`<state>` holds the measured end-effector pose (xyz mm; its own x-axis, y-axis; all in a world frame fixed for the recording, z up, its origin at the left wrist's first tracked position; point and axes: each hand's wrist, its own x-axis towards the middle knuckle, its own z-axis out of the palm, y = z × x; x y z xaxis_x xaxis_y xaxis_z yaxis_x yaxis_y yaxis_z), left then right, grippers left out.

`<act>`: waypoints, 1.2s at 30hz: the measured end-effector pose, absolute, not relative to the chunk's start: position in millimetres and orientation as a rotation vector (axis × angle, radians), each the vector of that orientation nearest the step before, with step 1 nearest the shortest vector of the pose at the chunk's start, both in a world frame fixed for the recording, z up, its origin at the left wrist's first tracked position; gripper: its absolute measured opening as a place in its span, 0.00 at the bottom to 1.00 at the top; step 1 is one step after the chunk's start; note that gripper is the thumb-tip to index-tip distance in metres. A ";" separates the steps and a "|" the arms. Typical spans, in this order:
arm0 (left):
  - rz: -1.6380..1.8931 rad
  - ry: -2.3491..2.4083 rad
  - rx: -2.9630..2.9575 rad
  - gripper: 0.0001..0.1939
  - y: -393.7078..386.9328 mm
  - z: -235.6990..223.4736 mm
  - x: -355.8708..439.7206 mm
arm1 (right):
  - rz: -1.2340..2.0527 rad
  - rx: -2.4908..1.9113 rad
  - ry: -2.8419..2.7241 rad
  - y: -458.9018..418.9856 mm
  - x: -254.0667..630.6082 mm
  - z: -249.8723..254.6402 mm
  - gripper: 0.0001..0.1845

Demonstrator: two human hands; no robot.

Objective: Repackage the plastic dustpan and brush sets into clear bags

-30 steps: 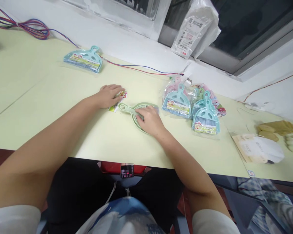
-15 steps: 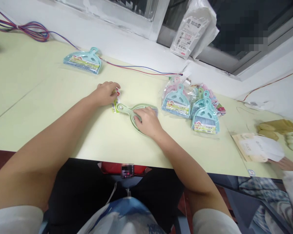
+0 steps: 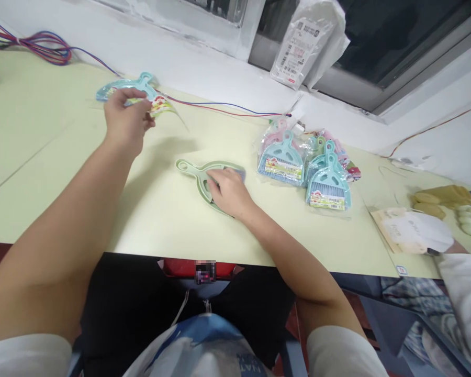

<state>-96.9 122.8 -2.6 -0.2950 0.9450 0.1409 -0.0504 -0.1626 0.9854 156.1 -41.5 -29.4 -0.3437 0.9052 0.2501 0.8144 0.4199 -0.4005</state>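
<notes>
My left hand (image 3: 126, 119) is raised over the table and pinches a clear plastic bag with a colourful printed label (image 3: 163, 108). Behind it lies a packaged blue mini dustpan set (image 3: 141, 84). My right hand (image 3: 227, 191) lies flat on a light green mini dustpan (image 3: 196, 175) that rests unwrapped on the pale table (image 3: 55, 157), its handle pointing left.
A pile of packaged blue, pink and green dustpan sets (image 3: 306, 165) lies right of my right hand. Red and blue wires (image 3: 220, 109) run along the wall. A white parcel bag (image 3: 304, 44) leans on the window sill. Another person's sleeve (image 3: 463, 293), gloves and papers are at far right.
My left hand picked the labelled bag up from beside the green dustpan's handle and carried it up and left. My right hand stayed on the green dustpan.
</notes>
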 end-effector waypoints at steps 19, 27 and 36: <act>1.010 0.734 1.479 0.21 20.4 -17.1 0.6 | 1.253 -1.129 -0.804 -21.0 181.7 -20.6 0.24; 0.777 0.709 2.160 0.16 14.8 -10.4 -13.5 | 1.243 -1.215 -0.769 -18.5 186.9 -20.6 0.22; 0.691 1.202 2.538 0.17 43.5 -6.2 -41.1 | 1.017 -1.477 -1.012 -18.6 218.5 -8.2 0.19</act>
